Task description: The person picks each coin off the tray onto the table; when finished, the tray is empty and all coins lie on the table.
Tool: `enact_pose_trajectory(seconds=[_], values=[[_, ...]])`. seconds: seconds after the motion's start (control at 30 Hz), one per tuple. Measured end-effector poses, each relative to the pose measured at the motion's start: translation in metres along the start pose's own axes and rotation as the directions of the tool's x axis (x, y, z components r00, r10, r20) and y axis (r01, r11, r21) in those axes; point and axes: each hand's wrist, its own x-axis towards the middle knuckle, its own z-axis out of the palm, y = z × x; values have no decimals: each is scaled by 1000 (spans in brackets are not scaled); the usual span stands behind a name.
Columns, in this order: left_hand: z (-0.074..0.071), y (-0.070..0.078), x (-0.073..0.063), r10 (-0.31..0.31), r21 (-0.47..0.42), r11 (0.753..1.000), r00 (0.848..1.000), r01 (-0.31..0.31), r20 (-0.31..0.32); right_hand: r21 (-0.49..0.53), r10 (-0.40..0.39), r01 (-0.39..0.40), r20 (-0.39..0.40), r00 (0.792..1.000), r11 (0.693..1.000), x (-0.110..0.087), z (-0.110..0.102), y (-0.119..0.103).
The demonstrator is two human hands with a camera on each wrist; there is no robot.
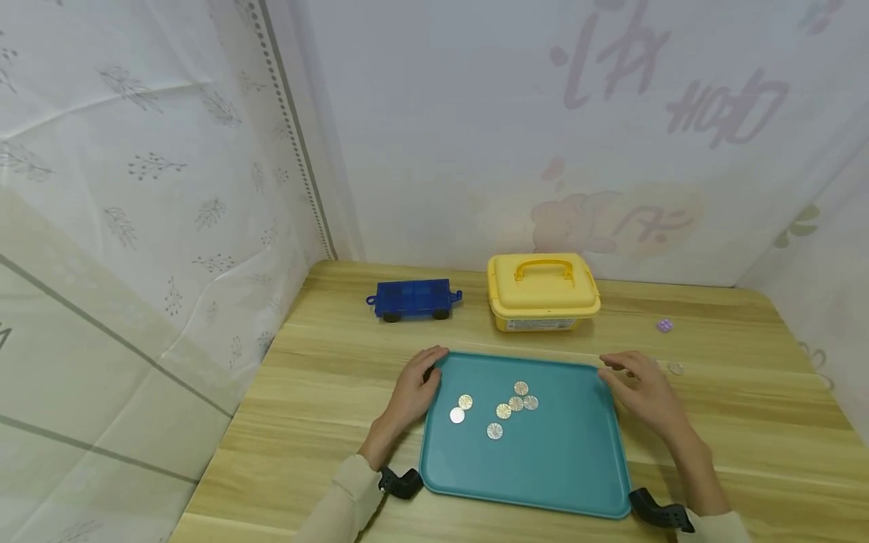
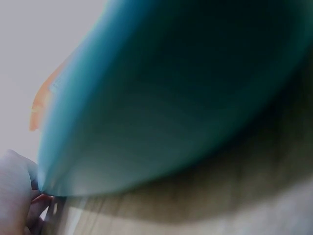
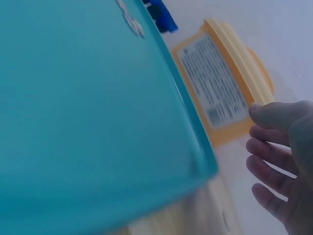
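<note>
A teal tray (image 1: 563,452) lies in front of me with several round metallic coins (image 1: 503,411) scattered on its left half and centre. My left hand (image 1: 410,388) is beside the tray's upper left corner, fingers loosely bent and thumb near the rim. In the left wrist view that hand (image 2: 17,191) shows only partly at the tray's corner; whether it touches is unclear. Off the upper right corner, my right hand (image 1: 645,396) holds nothing. Its fingers are spread and slightly bent in the right wrist view, apart from the tray (image 3: 98,107).
Behind the tray stands a yellow lidded box (image 1: 543,290) with a handle. Left of it is a blue toy wagon (image 1: 413,298). A small purple block (image 1: 664,325) and a clear round piece (image 1: 675,368) lie on the wooden table (image 1: 747,422) at the right.
</note>
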Motion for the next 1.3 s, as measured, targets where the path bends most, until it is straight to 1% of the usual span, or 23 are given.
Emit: enact_pose_trajectory(seconds=[0.23,0.33,0.5,0.67,0.83,1.07,1.3], values=[[0,-1,1,-1,6,1000,1000,1,3,-46,-56,59,59,997,997,5,18,-15],[0,-2,2,-4,3,1000,1000,4,3,-67,-50,55,84,995,996,5,25,-18],[0,-4,2,8,2,1000,1000,-8,-4,-55,-24,32,132,991,998,5,37,-24],[1,-4,2,23,10,1000,1000,-23,-5,-33,-31,38,174,984,999,3,48,-31],[1,-4,2,16,12,1000,1000,-16,-7,-29,-56,63,189,980,998,3,60,-38],[1,-2,1,7,13,1000,1000,-7,-2,-29,-65,72,197,978,997,3,73,-45],[1,-2,1,6,12,1000,1000,-6,-4,-76,-120,137,201,972,988,4,79,-44]])
